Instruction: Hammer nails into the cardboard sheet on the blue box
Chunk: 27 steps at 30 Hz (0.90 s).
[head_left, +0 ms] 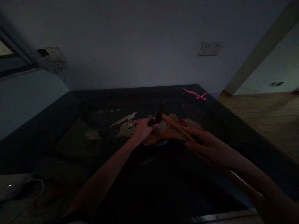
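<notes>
In the dim head view, my right hand [205,144] is wrapped round the long wooden handle of a hammer [173,124]. The handle slants back under my forearm to the lower right. Its dark head [159,114] lies just beside my left fingertips, one end pointing up and away. My left hand [143,129] is closed, thumb and fingers bent towards each other beside the hammer head. What they pinch is too dark to make out. Beneath both hands lies an orange, dark-spotted item [163,132], partly covered by my fingers.
The dark glossy table [140,180] bears a pale bird picture [127,119] and written characters. A pink ribbon [198,95] lies at its far right corner. Wall sockets [210,49] sit behind. A white device [14,185] with a cable is at lower left.
</notes>
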Tool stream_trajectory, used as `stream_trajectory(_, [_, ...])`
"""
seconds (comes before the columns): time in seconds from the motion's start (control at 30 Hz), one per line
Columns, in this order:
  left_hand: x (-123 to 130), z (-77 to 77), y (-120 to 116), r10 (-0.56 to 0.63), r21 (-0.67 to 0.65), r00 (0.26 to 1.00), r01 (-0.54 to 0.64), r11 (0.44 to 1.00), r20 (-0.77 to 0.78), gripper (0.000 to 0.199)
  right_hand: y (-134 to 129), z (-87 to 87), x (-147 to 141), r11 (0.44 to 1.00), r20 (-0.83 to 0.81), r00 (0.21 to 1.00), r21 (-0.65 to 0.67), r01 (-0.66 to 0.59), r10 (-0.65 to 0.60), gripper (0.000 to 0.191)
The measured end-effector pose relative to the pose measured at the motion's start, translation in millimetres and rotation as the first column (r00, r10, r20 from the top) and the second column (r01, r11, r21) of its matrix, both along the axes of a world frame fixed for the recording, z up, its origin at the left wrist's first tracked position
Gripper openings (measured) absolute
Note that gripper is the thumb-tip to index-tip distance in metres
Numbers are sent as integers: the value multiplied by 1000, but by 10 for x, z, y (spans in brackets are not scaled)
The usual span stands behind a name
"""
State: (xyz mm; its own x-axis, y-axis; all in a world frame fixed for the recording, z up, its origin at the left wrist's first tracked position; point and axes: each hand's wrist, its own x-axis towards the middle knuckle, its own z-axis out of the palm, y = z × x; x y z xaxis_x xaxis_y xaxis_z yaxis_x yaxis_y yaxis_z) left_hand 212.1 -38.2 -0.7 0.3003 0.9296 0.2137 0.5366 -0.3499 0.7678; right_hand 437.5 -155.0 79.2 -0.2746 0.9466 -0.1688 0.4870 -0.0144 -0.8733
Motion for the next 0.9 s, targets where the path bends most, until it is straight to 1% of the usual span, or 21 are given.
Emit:
stream_trajectory(0.1, [-5,-5,2,7,2,1000,-7,1000,-14,19,-1,-26,-8,997,9,1000,-79,-7,8,65])
stream_trajectory(0.27, [-10,-44,15,-13,20,999,12,1000,41,10,-31,36,4,999,-14,999,-38,31,-32,68])
stream_trajectory(0.4, [-15,-25,20,-1,20,1000,1,1000,-6,15,-15,6,-24,998,-31,999,-67,16,-18,65])
stream_trajectory(0.47, [-12,-3,14,2,16,1000,-2,1000,-22,16,-12,-9,-33,998,-22,1000,-62,13,-14,62])
stream_trajectory(0.6, [6,28,-6,3,-3,1000,-3,1000,10,9,-35,30,-24,997,-22,999,-67,38,-39,67])
stream_trajectory(0.67, [10,34,-12,7,-1,1000,-7,1000,21,8,-41,43,-24,997,-30,999,-74,31,-33,68])
stream_trajectory(0.8, [-6,15,0,0,3,1000,0,1000,-10,15,-26,-4,-42,997,-17,1000,-78,8,-9,65])
stream_trajectory(0.9, [-18,-34,22,-11,15,1000,11,1000,18,15,-29,-25,-30,995,-20,999,-93,30,-32,67])
